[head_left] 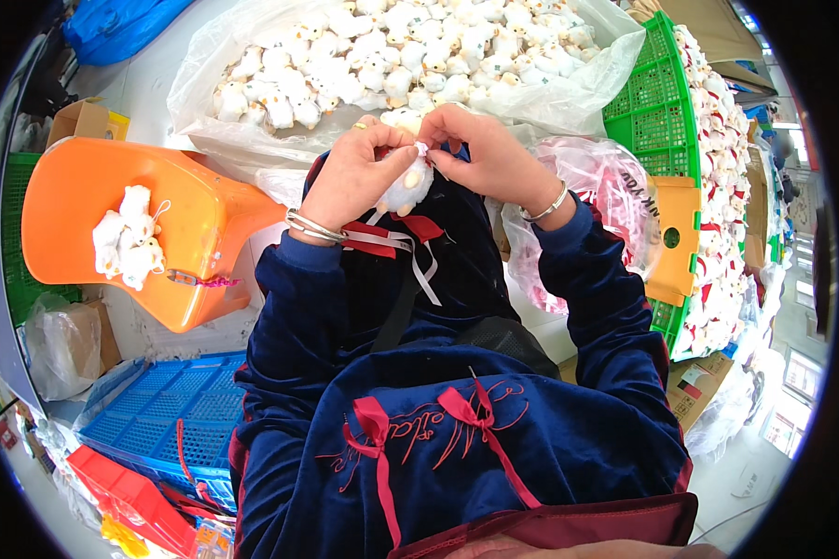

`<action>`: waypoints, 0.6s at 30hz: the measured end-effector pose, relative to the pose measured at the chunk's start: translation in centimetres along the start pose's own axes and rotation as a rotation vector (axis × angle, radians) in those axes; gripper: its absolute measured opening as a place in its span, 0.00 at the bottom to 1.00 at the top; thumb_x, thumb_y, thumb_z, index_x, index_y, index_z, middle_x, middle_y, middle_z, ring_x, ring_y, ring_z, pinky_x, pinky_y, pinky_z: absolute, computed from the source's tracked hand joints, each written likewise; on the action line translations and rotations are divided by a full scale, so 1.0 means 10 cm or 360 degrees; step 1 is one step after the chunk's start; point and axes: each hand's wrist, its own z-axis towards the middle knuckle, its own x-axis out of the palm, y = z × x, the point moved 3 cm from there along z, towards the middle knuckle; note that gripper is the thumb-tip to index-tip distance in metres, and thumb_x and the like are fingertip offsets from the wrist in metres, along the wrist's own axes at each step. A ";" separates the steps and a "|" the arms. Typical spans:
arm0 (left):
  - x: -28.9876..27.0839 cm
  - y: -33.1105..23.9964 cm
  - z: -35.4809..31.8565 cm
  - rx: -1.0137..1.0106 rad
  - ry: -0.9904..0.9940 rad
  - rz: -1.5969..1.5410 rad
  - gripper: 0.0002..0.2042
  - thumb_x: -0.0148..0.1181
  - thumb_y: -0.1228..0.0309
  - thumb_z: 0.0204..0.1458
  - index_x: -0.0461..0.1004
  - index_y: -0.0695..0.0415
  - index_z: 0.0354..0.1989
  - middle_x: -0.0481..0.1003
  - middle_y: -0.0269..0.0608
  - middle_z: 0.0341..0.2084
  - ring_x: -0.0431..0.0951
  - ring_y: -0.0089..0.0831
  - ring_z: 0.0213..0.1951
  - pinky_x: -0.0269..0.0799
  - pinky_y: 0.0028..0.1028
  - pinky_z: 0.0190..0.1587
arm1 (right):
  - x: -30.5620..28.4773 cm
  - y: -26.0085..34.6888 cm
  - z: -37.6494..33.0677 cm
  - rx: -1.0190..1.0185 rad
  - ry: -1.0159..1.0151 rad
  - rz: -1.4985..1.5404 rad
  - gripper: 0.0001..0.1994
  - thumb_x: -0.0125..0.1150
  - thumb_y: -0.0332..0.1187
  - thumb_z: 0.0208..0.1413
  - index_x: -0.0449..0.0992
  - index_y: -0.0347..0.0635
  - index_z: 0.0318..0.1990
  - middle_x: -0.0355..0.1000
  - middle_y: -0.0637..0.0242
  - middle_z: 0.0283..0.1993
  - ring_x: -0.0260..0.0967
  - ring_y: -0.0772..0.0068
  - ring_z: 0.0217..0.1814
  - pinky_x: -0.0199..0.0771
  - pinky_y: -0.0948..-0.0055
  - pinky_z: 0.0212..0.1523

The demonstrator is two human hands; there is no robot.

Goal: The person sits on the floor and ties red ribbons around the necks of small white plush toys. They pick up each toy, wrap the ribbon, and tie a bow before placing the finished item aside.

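Above my lap, a small white plush toy [404,193] sits between my two hands, its lower body showing below the fingers. My left hand [362,175] is closed, thumb and forefinger pinching at a pale ribbon [421,149] at the toy's neck. From the other side my right hand [487,160] pinches the same ribbon, fingertips almost meeting those of the left. My fingers cover much of the ribbon. Loose red ribbons [370,240] and a white ribbon [426,279] lie across my dark blue lap.
Ahead, a clear plastic sheet [205,93] holds a heap of white plush toys [391,56]. On my left, an orange chair [75,200] carries several plush toys [130,238] and small snips [185,278]. A bag of ribbons [606,196] and green crates [653,102] stand right; a blue crate [172,410] sits lower left.
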 end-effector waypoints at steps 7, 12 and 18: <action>0.00 0.00 -0.01 -0.0024 0.0025 0.0008 0.11 0.65 0.68 0.59 0.80 0.65 0.41 0.70 0.33 0.31 0.71 0.20 0.34 0.68 0.22 0.38 | 0.03 -0.19 -0.01 0.0246 0.0020 0.0376 0.06 0.62 0.22 0.60 0.74 0.37 0.44 0.75 0.73 0.38 0.71 0.85 0.39 0.73 0.82 0.42; 0.03 0.03 0.00 0.0033 0.0015 0.0016 0.11 0.64 0.68 0.58 0.80 0.65 0.41 0.70 0.33 0.31 0.71 0.20 0.34 0.68 0.23 0.38 | 0.01 -0.19 -0.01 0.0306 0.0094 0.0386 0.05 0.63 0.23 0.60 0.77 0.36 0.43 0.76 0.73 0.37 0.70 0.86 0.38 0.73 0.82 0.40; 0.01 -0.05 0.01 -0.0067 0.0087 0.0035 0.12 0.66 0.67 0.55 0.81 0.64 0.40 0.73 0.43 0.36 0.76 0.32 0.39 0.72 0.29 0.43 | -0.07 0.02 0.10 0.0151 0.0187 0.0006 0.05 0.64 0.24 0.58 0.79 0.37 0.41 0.79 0.68 0.34 0.73 0.81 0.34 0.73 0.78 0.37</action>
